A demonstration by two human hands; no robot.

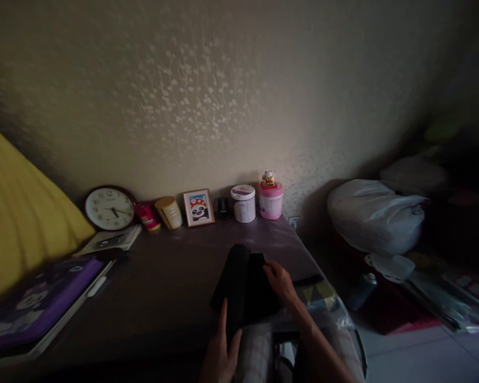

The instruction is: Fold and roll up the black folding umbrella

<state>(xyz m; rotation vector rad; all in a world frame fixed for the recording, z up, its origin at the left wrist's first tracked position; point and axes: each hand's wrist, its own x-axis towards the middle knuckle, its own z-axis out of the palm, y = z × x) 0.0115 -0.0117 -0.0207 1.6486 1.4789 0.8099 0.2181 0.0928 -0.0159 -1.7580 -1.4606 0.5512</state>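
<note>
Handling a piece of black cloth (258,295) at the near edge of a brown surface (163,271), I have both hands on or close to it. The cloth lies partly folded, with a thick, rounded ridge running away from me along its middle. My left hand (222,351) is at the near end, index finger stretched out and thumb apart, the fingertip seemingly resting on the cloth. My right hand (278,279) appears to pinch the far right corner between thumb and finger.

I judge the cloth light, soft and floppy, with nothing to break and little tendency to slip. Corners and folded edges look the best places to hold it; a flat palm should steady the ridge. It is too dark to make out the weave.

Along the wall stand closed containers: a white and purple tub (244,207), and a pink tub (270,205) with a small cat figurine (269,178) on its lid. Farther left, a yellow jar (169,214) with a tan top leans beside a tilted red can (147,216). Their contents are hidden. Off to the right, a white plastic bag (377,215) bulges, its filling unseen.
</note>
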